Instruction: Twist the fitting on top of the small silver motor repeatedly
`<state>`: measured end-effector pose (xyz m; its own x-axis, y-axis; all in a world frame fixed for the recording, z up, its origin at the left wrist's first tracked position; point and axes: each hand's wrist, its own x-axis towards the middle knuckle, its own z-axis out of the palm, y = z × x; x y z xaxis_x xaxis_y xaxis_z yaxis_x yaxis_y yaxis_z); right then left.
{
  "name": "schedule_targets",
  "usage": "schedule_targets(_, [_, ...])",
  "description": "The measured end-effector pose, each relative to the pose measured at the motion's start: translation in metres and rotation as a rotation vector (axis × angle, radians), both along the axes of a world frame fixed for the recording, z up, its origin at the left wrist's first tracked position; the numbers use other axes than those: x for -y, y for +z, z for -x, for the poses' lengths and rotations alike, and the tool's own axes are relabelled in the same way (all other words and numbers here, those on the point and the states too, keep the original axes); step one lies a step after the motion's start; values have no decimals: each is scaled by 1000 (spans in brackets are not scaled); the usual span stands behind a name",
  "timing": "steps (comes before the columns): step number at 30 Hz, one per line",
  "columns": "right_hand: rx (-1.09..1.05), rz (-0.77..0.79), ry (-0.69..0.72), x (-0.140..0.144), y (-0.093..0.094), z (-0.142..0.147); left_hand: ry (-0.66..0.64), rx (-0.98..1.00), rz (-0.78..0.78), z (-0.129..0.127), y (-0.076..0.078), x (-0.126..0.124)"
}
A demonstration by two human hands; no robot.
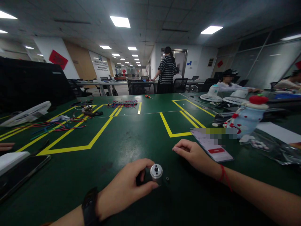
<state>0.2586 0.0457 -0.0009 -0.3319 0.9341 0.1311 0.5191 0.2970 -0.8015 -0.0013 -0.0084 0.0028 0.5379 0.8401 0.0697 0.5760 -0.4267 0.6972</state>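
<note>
A silver metal cylinder that looks like a small motor (156, 171) stands upright on the green table, its round top with dark holes facing up. My left hand (128, 180), with a black watch on the wrist, grips it from the left between thumb and fingers. Just right of the cylinder lies a tiny dark metal part (167, 179), too small to name. My right hand (189, 152), with a red string on the wrist, is further right, its fingers curled together; whatever is between the fingertips is hidden. Beside that hand lies a phone (215, 146) with a lit screen.
Yellow tape lines (67, 149) mark the green table. Coloured wires (63, 124) and a wire bundle (122, 104) lie left and ahead. A dark phone (25, 172) is at left, a blue cup (249, 117) and plastic bag (279, 150) at right. Other people are beyond; another hand (6, 146) shows at far left.
</note>
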Motion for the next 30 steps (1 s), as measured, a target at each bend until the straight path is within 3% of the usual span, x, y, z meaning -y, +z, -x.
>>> schedule_targets(6, [165, -151, 367, 20, 5, 10, -4, 5, -6, -1, -2, 0])
schedule_targets(8, [190, -191, 427, 27, 7, 15, -2, -1, -13, -1, -2, 0])
schedule_targets(15, [-96, -318, 231, 30, 16, 35, -13, -23, -38, -2, -1, 1])
schedule_targets(20, [-66, -332, 303, 33, 19, 45, -14, -31, -29, -3, 0, 1])
schedule_targets(25, [-98, -360, 286, 36, 18, 45, -17, -27, -37, -3, 2, 1])
schedule_targets(30, [-68, -300, 336, 36, 20, 45, -7, -38, -51, -3, 0, 2])
